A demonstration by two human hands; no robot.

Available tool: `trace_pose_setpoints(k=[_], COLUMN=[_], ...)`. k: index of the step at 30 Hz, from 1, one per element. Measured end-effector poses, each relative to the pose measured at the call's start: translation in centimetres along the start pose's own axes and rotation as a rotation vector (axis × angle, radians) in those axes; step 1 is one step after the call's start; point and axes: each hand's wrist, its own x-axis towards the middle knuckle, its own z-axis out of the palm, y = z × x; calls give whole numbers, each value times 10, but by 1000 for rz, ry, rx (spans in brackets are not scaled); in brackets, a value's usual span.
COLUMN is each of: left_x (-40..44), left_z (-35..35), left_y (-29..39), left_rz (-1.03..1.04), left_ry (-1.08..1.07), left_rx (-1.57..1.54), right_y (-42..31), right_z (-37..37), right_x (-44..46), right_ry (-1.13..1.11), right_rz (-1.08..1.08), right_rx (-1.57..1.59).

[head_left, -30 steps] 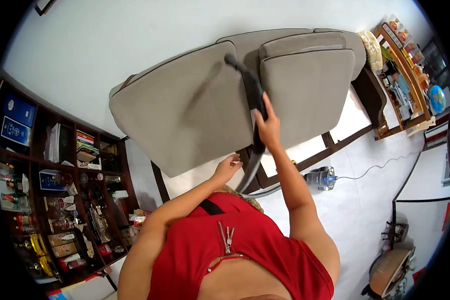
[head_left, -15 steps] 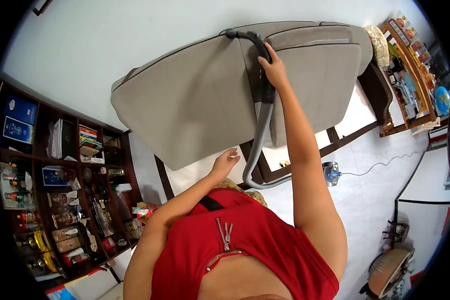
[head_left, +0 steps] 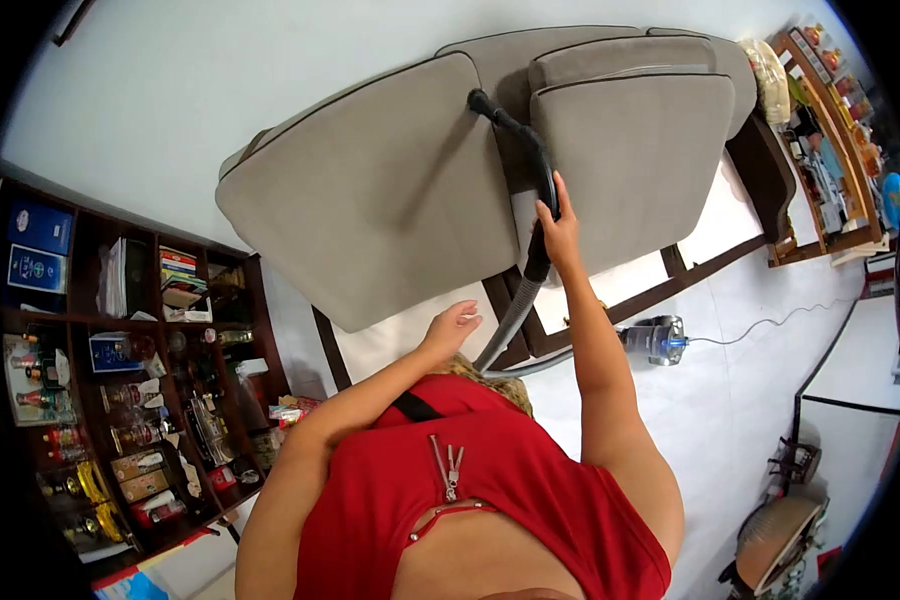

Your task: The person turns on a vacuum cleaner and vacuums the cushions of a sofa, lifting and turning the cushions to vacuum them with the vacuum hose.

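Note:
My right hand [head_left: 560, 228] is wrapped round the black handle of a vacuum cleaner hose [head_left: 540, 165]. The wand's black tip [head_left: 479, 101] is over the left grey sofa cushion [head_left: 370, 200], near its upper right corner; whether it touches the fabric I cannot tell. From the handle a grey ribbed hose [head_left: 515, 325] bends down past my waist. It leads toward the clear and blue vacuum cleaner body [head_left: 658, 341] on the floor at right. My left hand [head_left: 452, 328] hangs in front of my body with nothing in it, fingers loosely apart, below the left cushion.
A second grey cushion [head_left: 635, 160] leans upright to the right. Dark wooden sofa framing [head_left: 620, 318] runs below the cushions. Crowded dark shelves [head_left: 80, 320] stand at left. A wooden rack [head_left: 830, 150] is at far right. A thin cord [head_left: 770, 325] trails across the floor.
My right hand has drawn the vacuum hose handle back and slightly right, so its tip sits lower on the cushion. My left hand has barely moved.

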Motion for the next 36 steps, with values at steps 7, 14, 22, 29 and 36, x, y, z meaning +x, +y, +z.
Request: trace_pose_setpoints(k=[7,14,22,29,36], left_x=[9,12,9,0,-1], left_z=[7,14,17,1,-3], left_y=[0,16,19,-10,-15], left_rz=[9,-18,19,-17,-34], left_ry=[-51,-129,-105,30,57], left_rx=[8,31,-21,-4,-19], right_y=[47,36,-78,-86,-46], right_z=[-36,-41,15,7,-41], right_x=[-52,-58,70,134,94], right_ry=[-15,26,-12,-55,-75], right_rz=[106,88,-71,90,231], right_rx=[-141,-76,386,403,442])
